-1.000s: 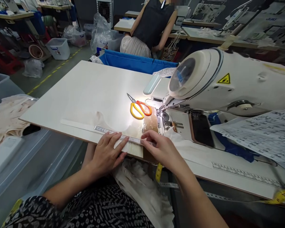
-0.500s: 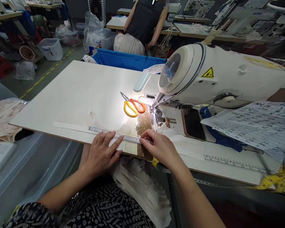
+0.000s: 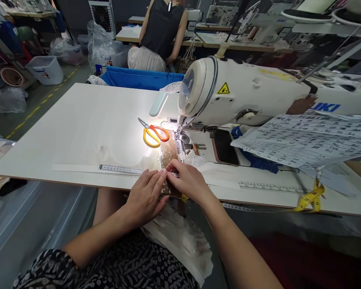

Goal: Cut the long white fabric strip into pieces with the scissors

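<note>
A tape measure (image 3: 120, 169), white side up with a metal end at its left, lies along the front edge of the white sewing table (image 3: 87, 120). My left hand (image 3: 146, 195) rests over it, fingers stretched out flat and close to my right hand. Thumb and fingers of my right hand (image 3: 185, 180) pinch the tape near the brown-taped patch (image 3: 169, 153). Pale thin fabric (image 3: 180, 237) hangs over my lap below the edge. Scissors (image 3: 152, 133) with one orange and one yellow handle lie beyond my hands, beside the lit needle area of the sewing machine (image 3: 237, 90).
A dark phone (image 3: 225, 146) lies right of the needle area, near written sheets (image 3: 303, 138). Knotted yellow tape (image 3: 312, 197) hangs at the right edge. Behind the table stands a blue fabric bin (image 3: 138, 78); a person (image 3: 161, 34) sits beyond. Plastic tubs (image 3: 45, 69) are left.
The view has shifted, so the table and machine appear further left. My left hand has slid right along the tape, up to my right hand, which still pinches it.
</note>
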A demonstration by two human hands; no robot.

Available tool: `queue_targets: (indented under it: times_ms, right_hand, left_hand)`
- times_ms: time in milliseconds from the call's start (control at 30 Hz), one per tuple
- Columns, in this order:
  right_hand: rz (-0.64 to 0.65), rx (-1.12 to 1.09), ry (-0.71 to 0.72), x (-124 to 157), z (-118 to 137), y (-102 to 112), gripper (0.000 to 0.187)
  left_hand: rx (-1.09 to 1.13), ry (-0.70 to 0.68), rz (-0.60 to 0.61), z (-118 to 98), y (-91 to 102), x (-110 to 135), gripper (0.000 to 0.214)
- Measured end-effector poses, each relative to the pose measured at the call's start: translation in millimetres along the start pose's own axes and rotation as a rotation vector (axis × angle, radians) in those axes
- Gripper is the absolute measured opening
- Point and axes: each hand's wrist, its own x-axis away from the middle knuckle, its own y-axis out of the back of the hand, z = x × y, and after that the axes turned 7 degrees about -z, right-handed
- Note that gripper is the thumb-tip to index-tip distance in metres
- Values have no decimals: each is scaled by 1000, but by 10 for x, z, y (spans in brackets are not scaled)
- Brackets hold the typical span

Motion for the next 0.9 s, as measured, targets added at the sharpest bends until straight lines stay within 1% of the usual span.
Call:
queue_targets:
  times_ms: [100, 167, 267, 333, 433, 500, 633, 767, 900]
  right_hand:
    - [-36, -44, -27, 122, -11, 23, 11]
    - [-63, -146, -59, 260, -63, 54, 18]
    - [-82, -316, -107, 467, -230, 101, 26]
    - [-86, -365, -142, 536, -376, 120, 27]
    - [-105, -343, -192, 496, -558, 140, 26]
    - [-110, -286, -202, 412, -619, 165, 23]
    - [-155, -138, -214, 282, -633, 257, 15]
    - [-161, -118, -158, 279, -627, 311, 15]
    - [-162, -73, -141, 305, -636, 282, 14]
  left_hand:
    - [-3, 9, -3, 13, -40, 2, 52]
    - [-4, 14, -6, 18, -38, 7, 53]
    - [-4, 10, -3, 12, -31, 9, 55]
    - [-11, 9, -2, 5, -34, 8, 55]
    - [-34, 14, -16, -1, -44, 8, 53]
    - [-49, 16, -24, -4, -51, 7, 52]
    - [-61, 15, -12, -14, -56, 2, 50]
    - [-81, 8, -18, -24, -63, -3, 47]
    - [-104, 4, -12, -33, -63, -5, 46]
